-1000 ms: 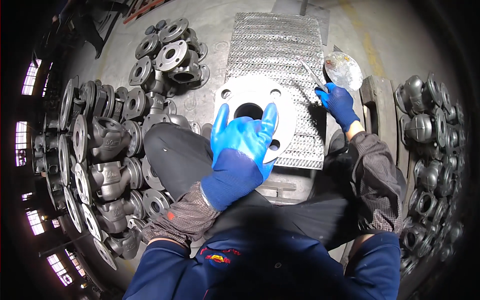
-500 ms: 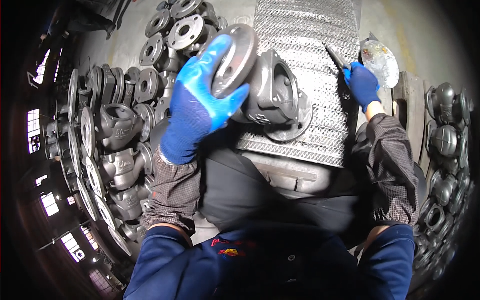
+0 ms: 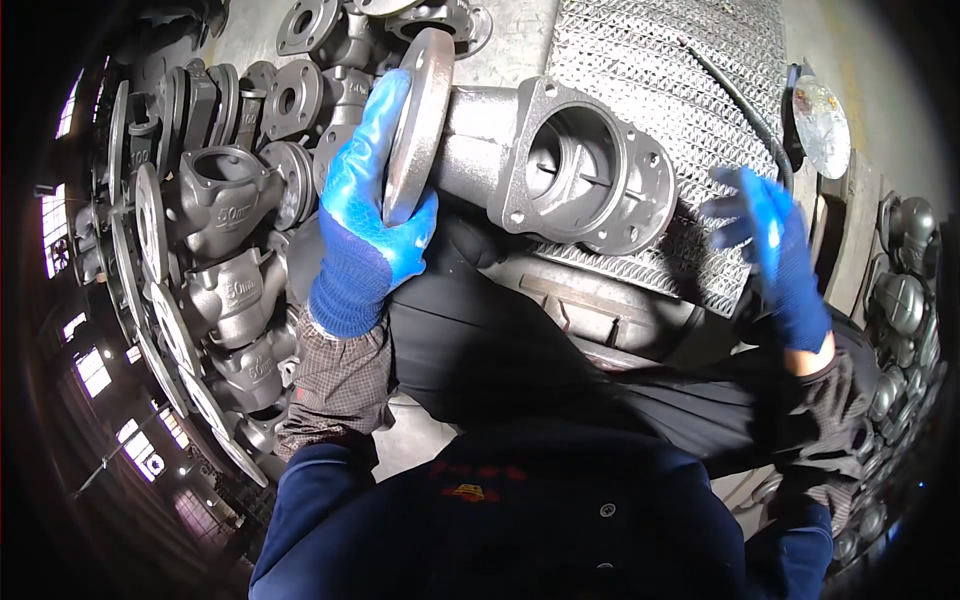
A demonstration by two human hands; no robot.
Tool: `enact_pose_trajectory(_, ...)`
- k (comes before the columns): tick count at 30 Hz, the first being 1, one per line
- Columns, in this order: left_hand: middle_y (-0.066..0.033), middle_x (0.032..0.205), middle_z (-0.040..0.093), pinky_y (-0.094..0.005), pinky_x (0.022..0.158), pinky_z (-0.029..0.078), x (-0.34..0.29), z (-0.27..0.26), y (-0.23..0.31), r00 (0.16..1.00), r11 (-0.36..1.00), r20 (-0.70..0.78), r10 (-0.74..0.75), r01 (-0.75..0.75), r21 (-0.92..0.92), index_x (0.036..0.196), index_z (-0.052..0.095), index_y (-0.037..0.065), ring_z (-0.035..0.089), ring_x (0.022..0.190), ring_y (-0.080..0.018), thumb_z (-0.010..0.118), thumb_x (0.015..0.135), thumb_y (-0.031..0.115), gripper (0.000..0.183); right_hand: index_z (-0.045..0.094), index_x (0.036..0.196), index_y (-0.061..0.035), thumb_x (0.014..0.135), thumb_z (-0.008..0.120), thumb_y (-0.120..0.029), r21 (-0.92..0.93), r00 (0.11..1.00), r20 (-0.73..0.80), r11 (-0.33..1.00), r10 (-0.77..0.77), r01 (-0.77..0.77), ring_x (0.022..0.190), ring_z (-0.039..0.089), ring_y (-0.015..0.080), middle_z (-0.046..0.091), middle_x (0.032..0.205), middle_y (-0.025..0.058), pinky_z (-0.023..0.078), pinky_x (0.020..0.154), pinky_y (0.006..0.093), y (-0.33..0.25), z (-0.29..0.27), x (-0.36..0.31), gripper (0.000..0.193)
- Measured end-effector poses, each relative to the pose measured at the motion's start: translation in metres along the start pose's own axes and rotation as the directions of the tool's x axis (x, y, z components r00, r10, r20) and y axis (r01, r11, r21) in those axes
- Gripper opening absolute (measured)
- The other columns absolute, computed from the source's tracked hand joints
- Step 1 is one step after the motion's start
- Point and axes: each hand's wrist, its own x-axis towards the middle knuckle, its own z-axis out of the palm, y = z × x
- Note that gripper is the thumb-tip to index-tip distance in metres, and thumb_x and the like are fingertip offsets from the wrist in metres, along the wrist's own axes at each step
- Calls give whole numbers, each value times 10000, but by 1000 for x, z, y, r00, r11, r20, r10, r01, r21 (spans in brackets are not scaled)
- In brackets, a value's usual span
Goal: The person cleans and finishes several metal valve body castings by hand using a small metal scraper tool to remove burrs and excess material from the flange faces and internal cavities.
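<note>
My left hand (image 3: pixel 375 195), in a blue coated glove, grips the rim of a round flange on a grey cast-metal valve body (image 3: pixel 475 145). The valve body is tilted over the near part of a ridged metal plate (image 3: pixel 640 50), with its wide squarish opening turned up toward me and another flange at its right end. My right hand (image 3: pixel 770 235), gloved the same way, is open to the right of the valve body, holding nothing, its fingers spread toward that flange but apart from it. Beyond this hand, a long dark rod-like tool (image 3: pixel 740 100) lies on the plate.
Several similar flanged valve bodies (image 3: pixel 225 205) are stacked at my left, with more (image 3: pixel 345 45) at the far left. Others (image 3: pixel 900 300) lie in rows at the right edge. A shiny round disc (image 3: pixel 822 125) and a wooden board (image 3: pixel 858 225) are at the right.
The valve body has been turned, so its opening faces me more. My right hand has let go of the rod-like tool and come nearer. The view has shifted slightly.
</note>
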Motion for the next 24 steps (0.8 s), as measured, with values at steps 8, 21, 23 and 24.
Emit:
enact_pose_trajectory(8, -173, 1362, 446, -312, 1014, 377, -1, 3, -12, 937, 926, -73, -343, 324, -194, 1365, 367, -61, 441, 1243, -224, 546, 681, -71, 707, 595, 1100, -1, 973, 464, -327, 173, 999, 41, 985, 1, -8, 505, 537, 70, 583, 623, 15, 373, 450, 208, 41, 59, 23, 374)
enact_pose_trajectory(21, -112, 1139, 577, -279, 845, 467, 11, -9, -10, 775, 741, -16, -632, 598, -304, 1311, 447, -44, 565, 980, -169, 611, 746, 36, 593, 624, 944, 4, 938, 541, -325, 242, 987, -72, 958, -141, 155, 493, 459, 73, 493, 591, -8, 379, 470, 237, -3, 57, 62, 340)
enact_pose_trajectory(23, -108, 1109, 590, -275, 827, 469, 11, -11, -15, 754, 733, 6, -657, 641, -229, 1298, 465, -47, 574, 950, -168, 619, 754, 72, 578, 619, 992, -5, 919, 550, -381, 168, 995, 15, 981, -101, 97, 488, 484, 82, 546, 611, 21, 373, 462, 229, -6, 40, 69, 390)
enact_pose_trajectory(24, -108, 1109, 590, -275, 827, 469, 12, -11, -14, 753, 733, -2, -658, 639, -230, 1298, 465, -47, 574, 950, -168, 619, 754, 72, 578, 613, 1041, -4, 900, 557, -420, 145, 988, 42, 979, -150, 142, 513, 533, 102, 605, 659, 60, 378, 462, 226, -6, 27, 80, 442)
